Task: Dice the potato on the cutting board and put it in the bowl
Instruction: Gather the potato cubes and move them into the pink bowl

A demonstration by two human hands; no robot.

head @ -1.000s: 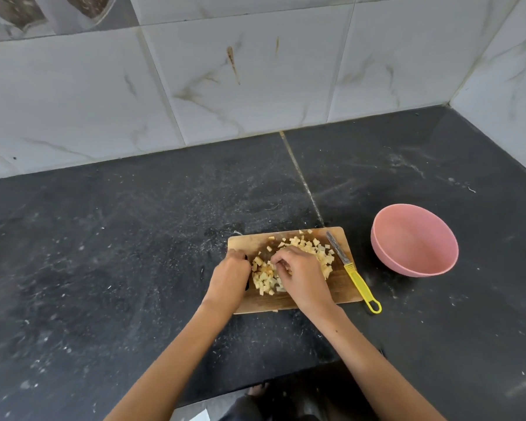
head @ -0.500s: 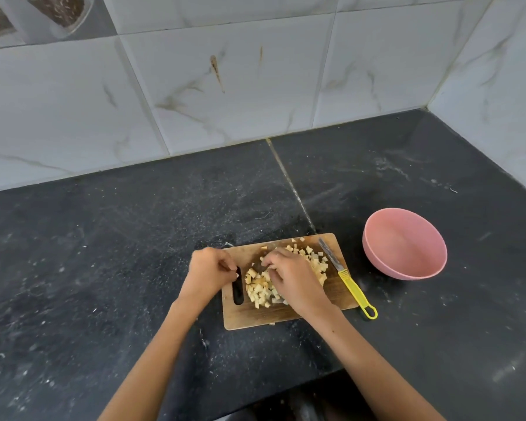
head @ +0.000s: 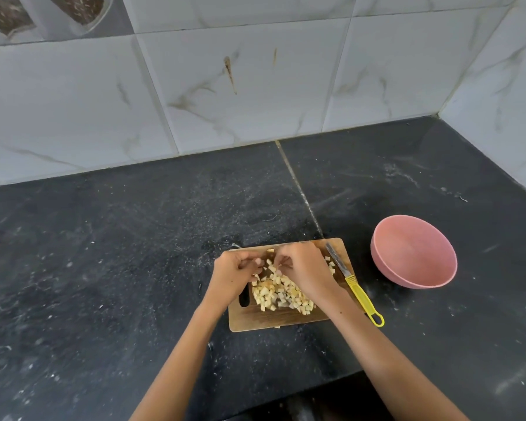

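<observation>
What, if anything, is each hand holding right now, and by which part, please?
Neither hand holds the knife. Both the left hand and right hand curl over the potato dice; any grip on pieces cannot be told.

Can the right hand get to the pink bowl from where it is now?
Probably yes. The right hand is over the potato dice on the cutting board; the pink bowl sits open on the counter to its right. Only the flat-lying knife lies between.

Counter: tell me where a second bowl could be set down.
Bare counter lies left of the cutting board, up to the tiled wall. More lies behind the pink bowl, toward the corner. The board is crowded: potato dice, knife, left hand and right hand.
</observation>
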